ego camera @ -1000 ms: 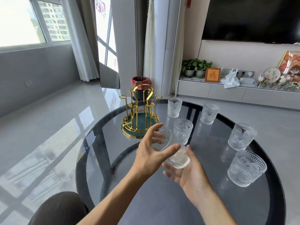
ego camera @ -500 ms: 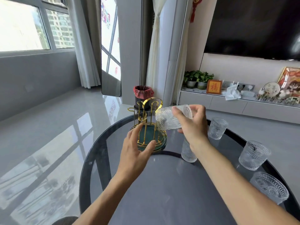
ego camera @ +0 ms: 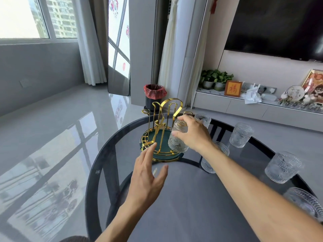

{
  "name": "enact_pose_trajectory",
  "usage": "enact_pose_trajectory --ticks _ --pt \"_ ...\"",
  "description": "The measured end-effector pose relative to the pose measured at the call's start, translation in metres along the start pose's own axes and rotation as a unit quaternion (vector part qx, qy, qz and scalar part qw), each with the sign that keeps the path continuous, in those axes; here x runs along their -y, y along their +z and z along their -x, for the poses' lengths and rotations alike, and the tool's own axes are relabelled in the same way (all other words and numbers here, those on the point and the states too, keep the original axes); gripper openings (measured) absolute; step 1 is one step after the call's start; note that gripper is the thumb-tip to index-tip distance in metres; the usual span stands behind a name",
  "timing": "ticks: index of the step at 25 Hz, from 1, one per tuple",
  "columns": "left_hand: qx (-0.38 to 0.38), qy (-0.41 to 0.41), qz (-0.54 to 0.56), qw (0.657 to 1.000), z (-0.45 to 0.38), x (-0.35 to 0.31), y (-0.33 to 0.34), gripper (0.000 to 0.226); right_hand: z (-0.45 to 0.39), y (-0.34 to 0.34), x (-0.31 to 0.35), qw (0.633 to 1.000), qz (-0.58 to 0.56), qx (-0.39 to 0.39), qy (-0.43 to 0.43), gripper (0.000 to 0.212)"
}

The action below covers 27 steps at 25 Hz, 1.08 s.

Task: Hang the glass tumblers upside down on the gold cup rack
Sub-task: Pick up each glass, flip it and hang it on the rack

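Gripping inverted tumbler (ego camera: 178,137), right hand (ego camera: 194,133)

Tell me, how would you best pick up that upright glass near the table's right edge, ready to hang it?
Grip the ribbed glass tumbler around its side wall, coming from the right side with the hand. It stands upright, mouth up, with clear space around it, and a side grip probably lets the wrist turn it mouth-down for the gold cup rack.

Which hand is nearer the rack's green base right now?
Left. The left hand has fingertips at the green base's front rim; the right hand holds a tumbler above its right side.
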<state>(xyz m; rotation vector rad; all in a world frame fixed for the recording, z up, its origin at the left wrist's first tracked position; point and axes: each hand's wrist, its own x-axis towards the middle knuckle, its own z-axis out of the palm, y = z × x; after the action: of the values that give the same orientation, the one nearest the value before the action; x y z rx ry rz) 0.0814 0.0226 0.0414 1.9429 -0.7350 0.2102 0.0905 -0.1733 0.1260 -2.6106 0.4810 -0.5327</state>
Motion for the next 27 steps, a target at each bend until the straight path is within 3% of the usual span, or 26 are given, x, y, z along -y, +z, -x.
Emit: enact_pose_trajectory --ticks 2,5,10,17,21,24,27 --pt "0.039 0.027 -0.009 0.999 0.014 -0.006 0.008 0.066 0.011 -0.007 -0.007 0.999 -0.033 0.016 -0.017 0.05" --pt "0.093 0.077 -0.046 0.992 0.031 -0.009 0.023 0.067 0.054 -0.016 -0.035 0.993 -0.108 -0.046 -0.004 0.048" --pt "0.165 0.081 -0.074 0.98 0.049 -0.017 0.055 0.063 0.15 -0.019 -0.103 0.956 -0.215 -0.15 0.133 0.032" --pt "0.136 0.113 -0.102 0.979 -0.015 -0.08 0.127 0.07 0.194 -0.013 -0.147 0.917 -0.297 -0.079 0.254 0.031" --pt "0.151 0.034 -0.148 0.977 -0.061 -0.097 0.163 0.091 0.192 -0.018 -0.146 0.899 -0.345 -0.067 0.262 0.033" --pt "0.178 -0.071 -0.102 0.976 -0.076 -0.097 0.176 0.102 0.191 -0.019 -0.144 0.884 -0.378 -0.041 0.273 0.033" --pt "0.154 -0.066 -0.124 0.978 -0.073 -0.098 0.18 0.095 0.188 -0.02 -0.142 0.875 -0.393 -0.032 0.28 0.035"
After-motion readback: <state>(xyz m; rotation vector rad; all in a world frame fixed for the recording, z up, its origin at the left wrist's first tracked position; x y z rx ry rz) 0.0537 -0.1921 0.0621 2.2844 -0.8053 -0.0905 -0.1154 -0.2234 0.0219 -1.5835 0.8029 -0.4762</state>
